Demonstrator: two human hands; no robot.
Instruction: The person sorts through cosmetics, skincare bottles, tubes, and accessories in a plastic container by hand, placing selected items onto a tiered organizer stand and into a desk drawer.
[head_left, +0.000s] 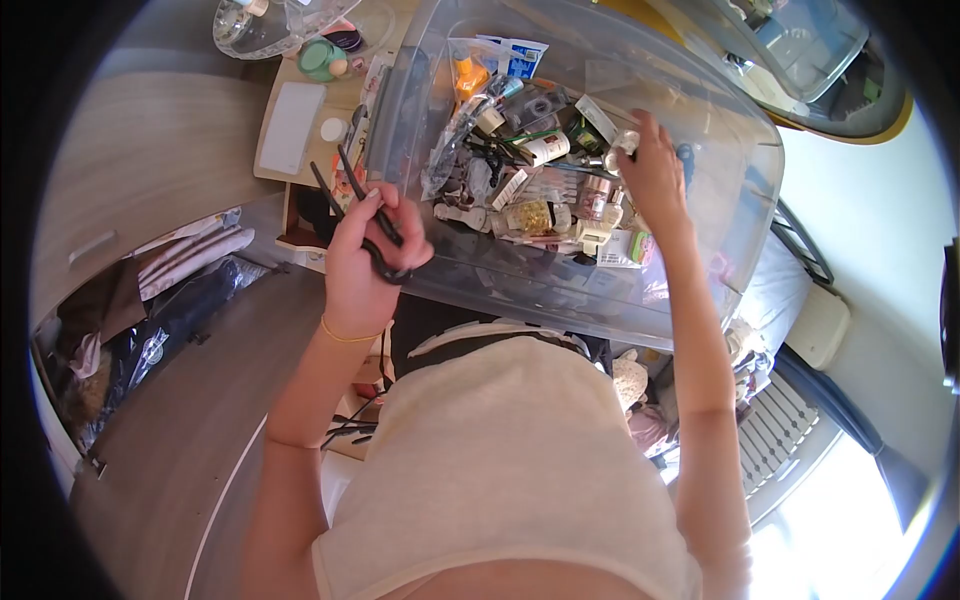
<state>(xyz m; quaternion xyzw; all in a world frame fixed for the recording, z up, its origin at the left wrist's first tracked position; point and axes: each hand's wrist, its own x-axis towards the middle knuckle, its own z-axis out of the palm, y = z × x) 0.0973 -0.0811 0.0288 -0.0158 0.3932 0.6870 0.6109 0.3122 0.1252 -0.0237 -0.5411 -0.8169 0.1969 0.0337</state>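
My left hand [372, 240] is closed round a black two-pronged tool [388, 268], just outside the near left side of a clear plastic bin [540, 318]. Its two long thin prongs point up and away, and a curved part shows below my fingers. Inside the bin at the right, my right hand [655, 175] has its thumb and fingers round a small clear item [622, 150], whose kind I cannot make out. Beside it lie a pink-labelled bottle [594, 197], a jar with gold contents [528, 218], a white tube [546, 149] and an orange bottle [469, 78].
A wooden desk at the left carries a white flat tray [291, 128], a round white lid [333, 129] and a green jar [320, 60]. An open drawer of folded clothes and bags [165, 300] sits lower left. Another clear container [800, 50] stands at upper right.
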